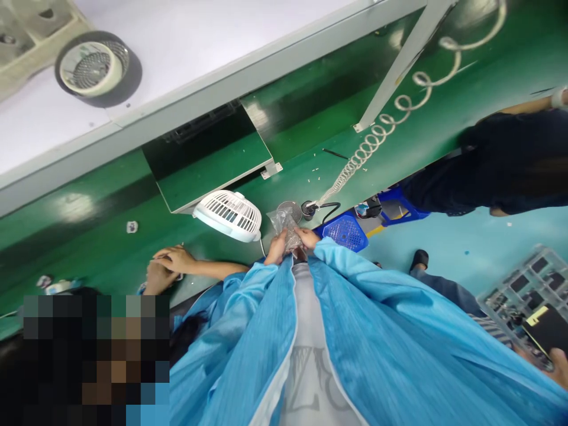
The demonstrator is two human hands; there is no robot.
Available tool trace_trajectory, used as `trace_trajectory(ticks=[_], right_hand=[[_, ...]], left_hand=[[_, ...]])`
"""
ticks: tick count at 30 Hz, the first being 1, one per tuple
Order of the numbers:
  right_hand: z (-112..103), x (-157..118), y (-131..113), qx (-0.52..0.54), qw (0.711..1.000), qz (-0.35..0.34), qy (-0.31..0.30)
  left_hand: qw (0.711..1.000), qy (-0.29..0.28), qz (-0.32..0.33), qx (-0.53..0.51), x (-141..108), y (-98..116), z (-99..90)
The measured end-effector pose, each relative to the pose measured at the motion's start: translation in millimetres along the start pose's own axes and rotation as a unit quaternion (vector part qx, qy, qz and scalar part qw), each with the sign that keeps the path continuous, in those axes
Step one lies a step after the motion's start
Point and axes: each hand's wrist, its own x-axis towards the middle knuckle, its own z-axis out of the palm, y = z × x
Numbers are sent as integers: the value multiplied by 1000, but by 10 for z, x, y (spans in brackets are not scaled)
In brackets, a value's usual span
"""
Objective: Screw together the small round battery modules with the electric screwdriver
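Note:
A clear plastic bag (291, 236) with small, greyish-brown contents sits between my two hands, close to my body. My left hand (277, 247) grips its left side, and my right hand (307, 238) pinches the right side. What exactly lies inside the bag is too small to make out. Just beyond the bag is a round mesh-like disc (290, 210). Beside that stands a dark round fitting (308, 209) at the end of a coiled hose. To the left of my hands is a white caged fan (231, 216), tilted over.
The coiled hose (370, 142) runs up to the right. A white shelf (213, 35) crosses above the green bench, carrying a round ring-shaped part (91, 66). A person's hands (171, 263) rest at left. Blue stools (344, 232) and another person in dark clothes (501, 160) are at right.

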Motion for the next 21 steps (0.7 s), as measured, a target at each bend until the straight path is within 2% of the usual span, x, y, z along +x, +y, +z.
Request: trace_trajectory(ticks=[6, 13, 21], right_hand=[[14, 6, 1, 23, 1000, -6, 2], [60, -45, 14, 22, 999, -17, 21], [33, -74, -75, -4, 998, -13, 63]], left_hand=[[1000, 14, 6, 10, 125, -33, -29], [1000, 11, 12, -10, 117, -75, -69], [999, -15, -20, -42, 174, -59, -69]])
